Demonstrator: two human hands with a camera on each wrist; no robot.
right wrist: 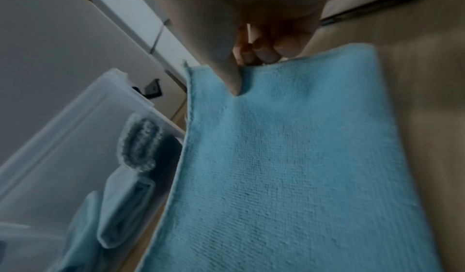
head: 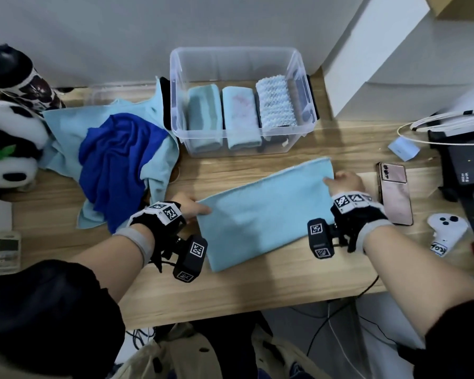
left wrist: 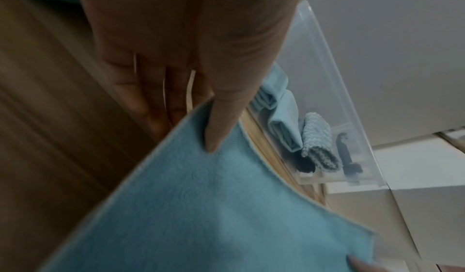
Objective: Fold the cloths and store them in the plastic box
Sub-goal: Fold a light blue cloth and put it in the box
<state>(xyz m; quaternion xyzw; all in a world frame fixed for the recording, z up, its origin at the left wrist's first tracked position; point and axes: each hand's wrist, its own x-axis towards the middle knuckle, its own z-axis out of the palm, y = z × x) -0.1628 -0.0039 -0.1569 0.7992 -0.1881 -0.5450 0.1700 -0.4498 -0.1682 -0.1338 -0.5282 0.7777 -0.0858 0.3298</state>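
Head view: wooden bench point(head: 230, 302), seen from above. Item, centre: light blue cloth point(head: 263, 214), folded into a long strip, lying flat and slanted on the bench in front of the plastic box point(head: 298, 64). Left hand point(head: 188, 207) at the strip's left end; right hand point(head: 345, 183) at its far right corner.

Left wrist view: left hand point(left wrist: 181, 43), thumb pressed on top of the cloth point(left wrist: 201, 206) at its corner, fingers point(left wrist: 141, 97) tucked under the edge, so the corner is pinched.

Right wrist view: right hand point(right wrist: 239, 17), thumb on top of the cloth point(right wrist: 289, 166) near its end hem, fingers point(right wrist: 266, 53) curled behind and below the hem; the end is pinched likewise.

Item, rear centre: plastic box, clear, open-topped, standing on the bench against the wall. Contents: two folded light blue cloths point(head: 222, 116) side by side, and to their right one folded textured white-blue cloth point(head: 275, 102); a dark object beyond that, too unclear to identify.

Item, left: heap of unfolded cloths, dark blue cloth point(head: 115, 165) lying on a pale blue cloth point(head: 66, 127), touching the left side of the box.

Item, far left: panda soft toy point(head: 8, 143).

Item, right: phone point(head: 394, 196), face down, just beside the right hand. Beyond it, a black device point(head: 468, 165) with white cable.
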